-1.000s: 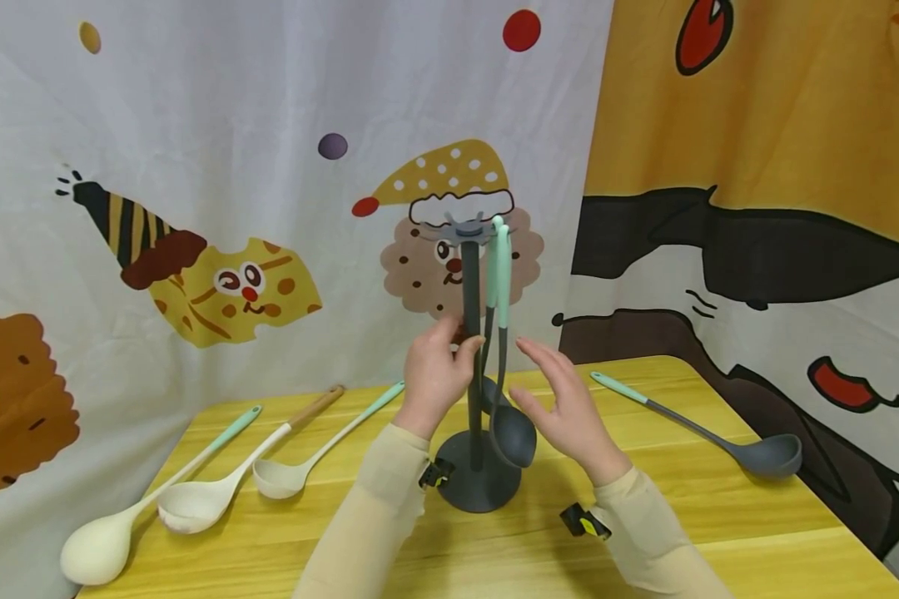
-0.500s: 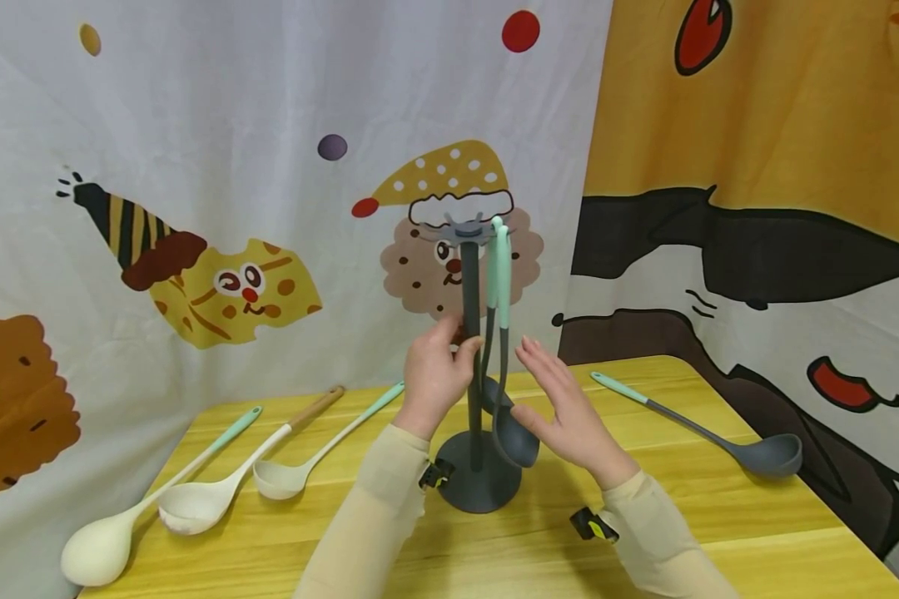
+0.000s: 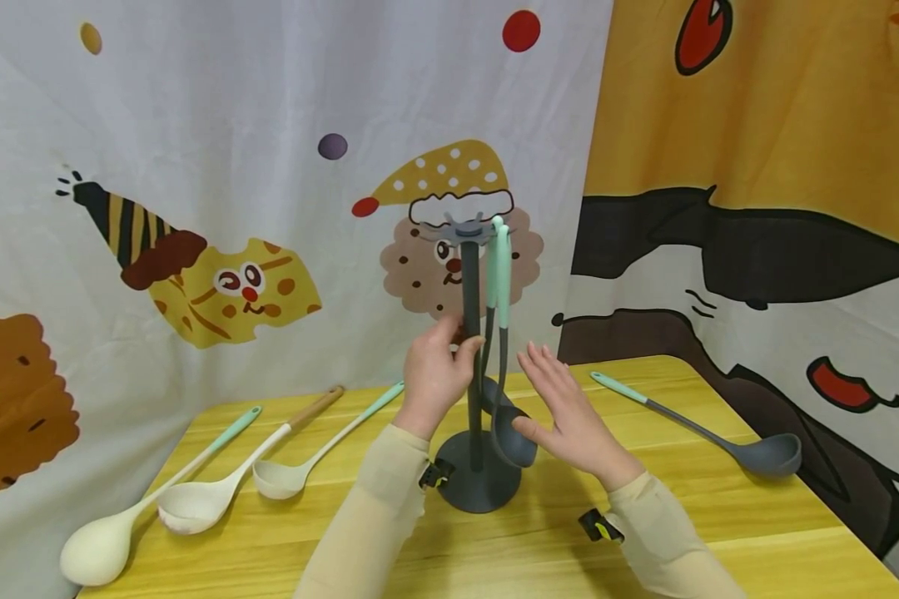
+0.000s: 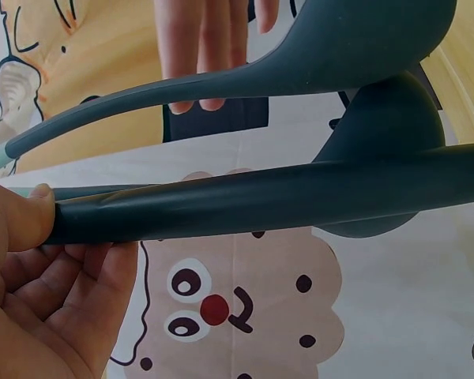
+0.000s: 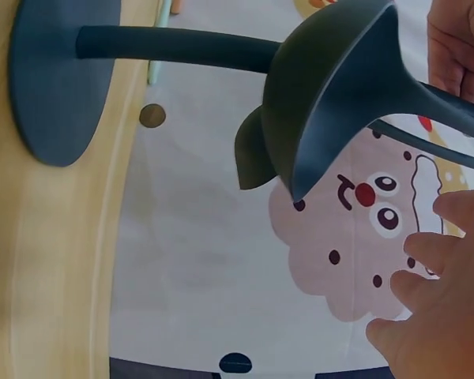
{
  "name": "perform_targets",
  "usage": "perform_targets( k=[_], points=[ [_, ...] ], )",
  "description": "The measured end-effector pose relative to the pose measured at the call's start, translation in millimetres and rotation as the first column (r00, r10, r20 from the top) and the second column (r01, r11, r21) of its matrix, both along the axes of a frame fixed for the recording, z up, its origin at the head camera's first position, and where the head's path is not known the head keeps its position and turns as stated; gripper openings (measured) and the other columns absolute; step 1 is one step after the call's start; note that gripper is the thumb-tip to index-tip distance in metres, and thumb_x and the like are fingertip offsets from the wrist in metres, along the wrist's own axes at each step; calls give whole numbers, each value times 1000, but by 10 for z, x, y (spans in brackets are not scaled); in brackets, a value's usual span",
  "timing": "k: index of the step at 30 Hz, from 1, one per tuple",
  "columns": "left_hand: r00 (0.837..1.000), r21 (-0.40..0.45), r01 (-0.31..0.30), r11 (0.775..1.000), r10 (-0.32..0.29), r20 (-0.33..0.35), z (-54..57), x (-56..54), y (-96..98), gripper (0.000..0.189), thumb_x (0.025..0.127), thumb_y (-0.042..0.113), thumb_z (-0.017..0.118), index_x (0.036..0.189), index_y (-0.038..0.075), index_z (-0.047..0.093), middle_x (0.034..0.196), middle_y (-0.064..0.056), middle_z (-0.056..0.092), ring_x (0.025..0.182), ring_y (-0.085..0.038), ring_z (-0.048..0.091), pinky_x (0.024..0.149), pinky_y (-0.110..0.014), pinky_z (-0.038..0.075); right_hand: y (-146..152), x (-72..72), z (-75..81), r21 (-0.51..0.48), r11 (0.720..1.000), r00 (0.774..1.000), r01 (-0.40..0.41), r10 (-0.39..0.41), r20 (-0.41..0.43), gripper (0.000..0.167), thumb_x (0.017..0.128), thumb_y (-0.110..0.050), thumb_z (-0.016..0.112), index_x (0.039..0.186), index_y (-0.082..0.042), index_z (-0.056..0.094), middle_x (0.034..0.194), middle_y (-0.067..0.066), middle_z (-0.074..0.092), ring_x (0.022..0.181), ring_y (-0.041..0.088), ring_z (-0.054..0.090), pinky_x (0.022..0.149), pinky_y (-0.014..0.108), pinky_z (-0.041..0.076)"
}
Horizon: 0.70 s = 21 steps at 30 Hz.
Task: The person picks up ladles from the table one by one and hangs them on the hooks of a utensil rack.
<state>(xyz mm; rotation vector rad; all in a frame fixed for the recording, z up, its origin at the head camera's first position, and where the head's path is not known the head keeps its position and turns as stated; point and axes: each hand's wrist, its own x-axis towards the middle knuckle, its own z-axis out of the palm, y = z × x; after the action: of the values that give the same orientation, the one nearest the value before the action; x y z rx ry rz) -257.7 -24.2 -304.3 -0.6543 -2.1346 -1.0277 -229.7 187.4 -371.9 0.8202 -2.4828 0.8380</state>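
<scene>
A dark grey utensil stand [image 3: 470, 283] stands upright at the middle of the table. Two ladles with mint handles and dark grey bowls hang on its right side: a front ladle [image 3: 517, 438] and a back ladle [image 3: 492, 283], partly hidden. My left hand [image 3: 436, 370] pinches the pole between thumb and fingers, also seen around the pole [image 4: 261, 199] in the left wrist view. Beside the front ladle, my right hand [image 3: 573, 420] has its fingers extended and holds nothing. The right wrist view shows a gap between those fingers and the ladle bowl [image 5: 324, 95].
On the wooden table [image 3: 539, 549], a cream ladle with mint handle [image 3: 97, 549], a white ladle with wooden handle [image 3: 195, 505] and a smaller cream ladle [image 3: 280, 480] lie left. A grey ladle [image 3: 767, 456] lies right. A cartoon-printed curtain [image 3: 232, 108] hangs behind.
My right hand has drifted slightly right, away from the front ladle, and its fingers have straightened. The front ladle's bowl has swayed a little. My left hand stays on the pole.
</scene>
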Motion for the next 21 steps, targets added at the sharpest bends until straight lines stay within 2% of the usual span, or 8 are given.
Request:
perform_targets(
  k=[5, 10, 21],
  points=[
    [1000, 7, 4, 1000, -5, 5, -3, -8, 2, 10, 94, 10, 69, 101, 6, 63, 86, -8, 68, 78, -22, 68, 66, -33, 58, 45, 1, -46, 51, 998, 999, 32, -33, 20, 88, 95, -61, 52, 158, -8, 21, 163, 15, 14, 150, 37, 6, 113, 67, 11],
    [1000, 11, 1, 1000, -1, 15, -4, -11, 2, 10, 94, 10, 69, 101, 6, 63, 86, -8, 68, 79, -21, 68, 67, -33, 59, 109, -1, -90, 89, 995, 998, 46, -49, 30, 88, 94, -50, 62, 159, -10, 16, 164, 16, 13, 150, 36, 6, 116, 60, 8],
    [1000, 19, 9, 1000, -9, 16, 11, -5, -1, 11, 93, 10, 69, 101, 6, 63, 86, -8, 68, 78, -22, 68, 67, -34, 58, 309, -16, -199, 176, 981, 995, 84, -90, 29, 92, 93, -49, 64, 159, -11, 15, 164, 15, 9, 150, 37, 5, 117, 59, 7]
  ],
)
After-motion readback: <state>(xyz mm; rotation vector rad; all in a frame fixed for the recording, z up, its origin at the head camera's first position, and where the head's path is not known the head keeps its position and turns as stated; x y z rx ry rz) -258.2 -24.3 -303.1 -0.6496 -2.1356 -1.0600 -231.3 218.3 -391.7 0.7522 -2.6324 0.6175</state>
